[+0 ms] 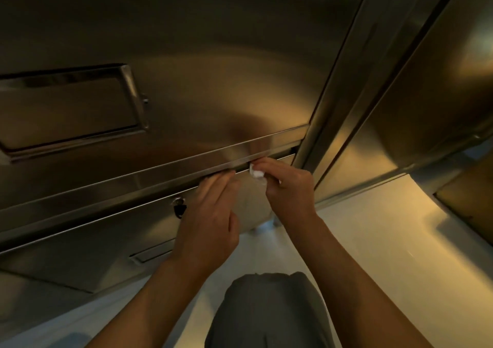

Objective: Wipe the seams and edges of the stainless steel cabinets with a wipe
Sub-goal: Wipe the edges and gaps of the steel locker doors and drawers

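Note:
A stainless steel cabinet (213,67) fills the view, with a horizontal seam (149,185) between its large upper door and a lower drawer front. My right hand (288,187) pinches a small crumpled white wipe (256,173) and presses it into the seam near its right end. My left hand (210,222) lies just left of it, fingers together and tips tucked under the door's lower lip. A vertical seam (344,86) runs up to the right of both hands.
A recessed handle (72,107) sits at the upper left of the door. A keyhole lock (179,206) and a small recessed pull (150,253) mark the lower drawer. A second steel cabinet (426,94) stands on the right. Pale floor (373,241) and my grey-clad knee (266,307) are below.

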Demonstrator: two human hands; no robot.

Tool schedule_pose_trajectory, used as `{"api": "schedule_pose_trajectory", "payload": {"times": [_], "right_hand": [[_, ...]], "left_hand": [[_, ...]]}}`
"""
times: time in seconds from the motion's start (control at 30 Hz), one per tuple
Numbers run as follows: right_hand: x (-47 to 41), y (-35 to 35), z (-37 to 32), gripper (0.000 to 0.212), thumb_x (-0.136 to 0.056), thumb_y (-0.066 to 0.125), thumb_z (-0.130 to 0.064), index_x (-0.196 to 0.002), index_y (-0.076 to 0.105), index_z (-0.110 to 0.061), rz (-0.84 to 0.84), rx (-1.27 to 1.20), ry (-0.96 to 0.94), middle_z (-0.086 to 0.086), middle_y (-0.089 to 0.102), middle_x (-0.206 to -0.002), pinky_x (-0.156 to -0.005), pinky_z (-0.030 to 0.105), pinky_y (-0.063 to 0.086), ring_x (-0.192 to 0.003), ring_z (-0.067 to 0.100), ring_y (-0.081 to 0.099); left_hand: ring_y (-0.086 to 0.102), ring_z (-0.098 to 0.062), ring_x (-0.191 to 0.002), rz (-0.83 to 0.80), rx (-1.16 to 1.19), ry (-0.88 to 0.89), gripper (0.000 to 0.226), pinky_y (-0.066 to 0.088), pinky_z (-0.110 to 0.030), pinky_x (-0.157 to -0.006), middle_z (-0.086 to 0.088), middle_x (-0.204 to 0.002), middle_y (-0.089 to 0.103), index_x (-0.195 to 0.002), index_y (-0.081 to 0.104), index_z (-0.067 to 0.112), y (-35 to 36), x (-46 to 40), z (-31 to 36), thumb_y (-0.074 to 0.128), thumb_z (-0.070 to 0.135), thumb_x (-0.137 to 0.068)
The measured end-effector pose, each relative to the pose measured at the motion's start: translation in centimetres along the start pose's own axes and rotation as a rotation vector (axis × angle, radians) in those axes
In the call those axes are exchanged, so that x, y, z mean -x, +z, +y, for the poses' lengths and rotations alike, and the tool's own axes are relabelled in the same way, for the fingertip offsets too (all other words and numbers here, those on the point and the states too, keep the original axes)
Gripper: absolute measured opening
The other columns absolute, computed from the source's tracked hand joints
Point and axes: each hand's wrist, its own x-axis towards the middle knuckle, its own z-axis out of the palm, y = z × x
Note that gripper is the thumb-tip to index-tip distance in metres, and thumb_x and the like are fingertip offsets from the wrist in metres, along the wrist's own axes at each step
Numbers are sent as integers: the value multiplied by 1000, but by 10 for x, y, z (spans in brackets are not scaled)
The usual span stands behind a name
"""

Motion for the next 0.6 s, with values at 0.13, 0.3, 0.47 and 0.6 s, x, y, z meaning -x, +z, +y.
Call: {"api": "schedule_pose_trajectory", "payload": {"times": [0.13, 0.3, 0.47, 0.6], "right_hand": [[-4, -20, 26, 21, -94, 61, -16, -100, 81, -9, -12, 27, 51, 3, 79, -106, -99, 19, 54, -104, 5, 71], [-14, -38, 42, 23, -94, 61, -21, -102, 80, -10, -69, 0, 84, 2, 78, -105, -99, 16, 52, -101, 4, 70], [-11, -38, 50, 21, -98, 63, -19, -105, 79, -7, -65, -29, 87, 4, 78, -107, -103, 10, 46, -102, 5, 70], [-6, -34, 40, 22, -99, 62, -20, -106, 78, -8, -42, 21, 93, 3, 77, -104, -102, 6, 42, -100, 1, 65]], "left_hand": [[44, -25, -142, 10, -14, -42, 57, 36, -41, -120, -9, -150, 53, -146, 54, 8, 10, -11, 15, 54, 3, -89], [52, -21, -135, 125, 22, -92, 48, 35, -25, -117, -5, -143, 60, -131, 67, 3, 15, -13, 20, 57, -6, -86], [59, -20, -128, 197, 45, -87, 40, 42, -26, -112, -5, -138, 65, -121, 72, 2, 17, -16, 25, 53, 4, -87], [62, -23, -123, 234, 55, -86, 39, 45, -28, -109, -5, -135, 67, -116, 75, 1, 19, -16, 16, 60, -6, -81]]}}
